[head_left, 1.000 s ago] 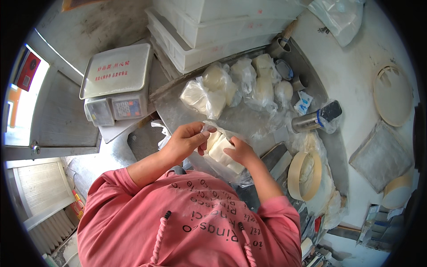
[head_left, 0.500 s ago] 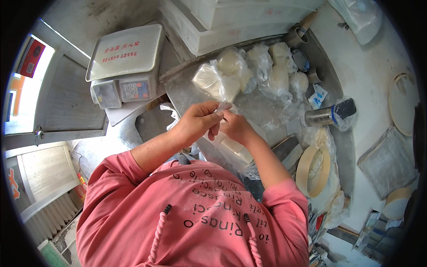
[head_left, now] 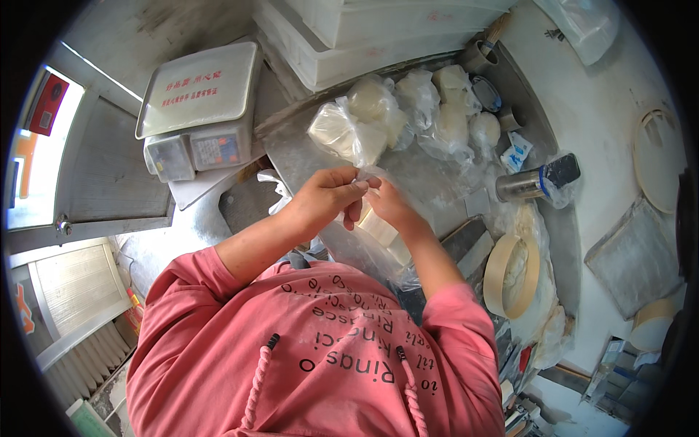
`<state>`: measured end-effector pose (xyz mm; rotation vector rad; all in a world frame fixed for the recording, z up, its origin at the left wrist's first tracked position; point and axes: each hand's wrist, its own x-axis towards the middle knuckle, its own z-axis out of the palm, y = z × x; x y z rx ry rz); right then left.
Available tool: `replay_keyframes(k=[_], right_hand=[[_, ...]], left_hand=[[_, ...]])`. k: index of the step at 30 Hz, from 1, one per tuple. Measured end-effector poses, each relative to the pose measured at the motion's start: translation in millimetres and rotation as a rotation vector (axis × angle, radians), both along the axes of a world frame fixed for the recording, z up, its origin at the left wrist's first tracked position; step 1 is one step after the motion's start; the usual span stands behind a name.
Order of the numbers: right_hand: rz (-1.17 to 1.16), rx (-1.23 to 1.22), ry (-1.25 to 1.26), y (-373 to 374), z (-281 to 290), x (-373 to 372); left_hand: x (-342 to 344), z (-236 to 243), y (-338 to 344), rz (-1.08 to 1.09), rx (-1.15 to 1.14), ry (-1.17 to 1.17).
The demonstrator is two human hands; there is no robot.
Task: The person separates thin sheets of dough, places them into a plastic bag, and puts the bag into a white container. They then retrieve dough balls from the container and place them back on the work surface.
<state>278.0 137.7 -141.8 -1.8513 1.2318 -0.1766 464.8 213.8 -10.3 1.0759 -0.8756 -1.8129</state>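
Note:
My left hand (head_left: 328,198) and my right hand (head_left: 392,204) meet in front of my chest, fingers pinched together on a thin, clear plastic bag (head_left: 374,173). I cannot tell how far its plastic runs beneath my hands. Below my right hand, partly hidden by my wrist, lies a pale block (head_left: 378,229) in clear plastic. Just beyond my fingertips, on the grey worktop (head_left: 291,149), rests a tied clear bag of pale, dough-like stuff (head_left: 341,133). Several similar bags (head_left: 445,130) are grouped to its right.
A scale (head_left: 196,91) with a flat tray stands at the left, white plastic crates (head_left: 386,44) at the back. To the right are a metal cylinder with a plastic-wrapped black top (head_left: 539,180) and a round wooden hoop (head_left: 512,275). A door (head_left: 109,153) stands far left.
My right hand has turned slightly and its fingers have shifted on the plastic. More of the pale block shows beneath it. The whole view has moved a little.

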Motion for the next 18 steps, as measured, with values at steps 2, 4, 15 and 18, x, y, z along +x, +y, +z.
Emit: replay_keyframes(k=[2,4,15,18], right_hand=[[-0.01,-0.143,0.052,15.9,15.6,-22.3],[0.037,-0.299,0.244,29.3,9.5,-44.0],[0.019,-0.634,0.369,56.9,19.0,-42.2],[-0.001,-0.577,0.248,52.7,9.2,-44.5]], left_hand=[[4.0,0.7,1.8,-0.003,-0.002,-0.01],[10.3,-0.6,7.3,-0.017,-0.001,-0.012],[3.2,5.0,10.5,-0.004,-0.026,-0.009],[1.7,6.5,9.7,-0.021,-0.041,-0.035]])
